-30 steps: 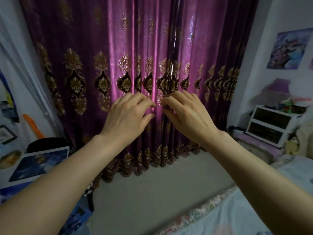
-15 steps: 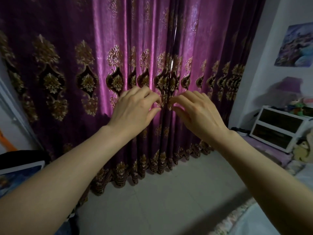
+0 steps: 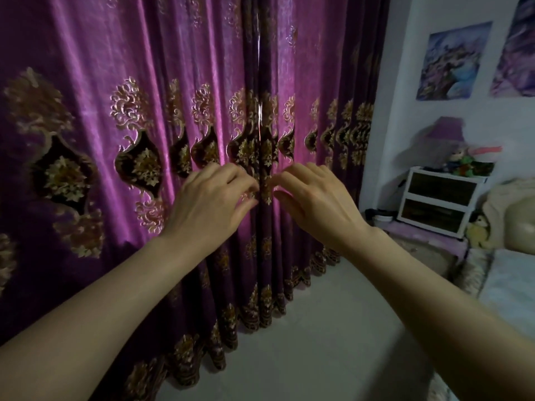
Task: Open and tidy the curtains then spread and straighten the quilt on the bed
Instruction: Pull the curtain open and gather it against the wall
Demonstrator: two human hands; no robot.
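Two purple curtains with gold patterns hang drawn together, the left curtain (image 3: 115, 82) meeting the right curtain (image 3: 318, 68) at a thin bright slit (image 3: 259, 111). Both my hands are at that seam, about waist height. My left hand (image 3: 214, 201) pinches the left curtain's edge between its thumb and curled fingers. My right hand (image 3: 315, 204) curls its fingertips and thumb round the right curtain's edge. The two hands nearly touch. A pale corner of the bed with the quilt (image 3: 509, 290) shows at the lower right edge.
A white two-drawer unit (image 3: 440, 204) with toys on top stands against the right wall, beneath posters (image 3: 451, 62). Cushions and a soft toy (image 3: 477, 233) lie beside it. Pale floor (image 3: 318, 342) stretches between the curtains and the bed.
The view has drawn closer to the curtains and turned right. Both hands stay at the seam, with their fingers working in on the curtain edges.
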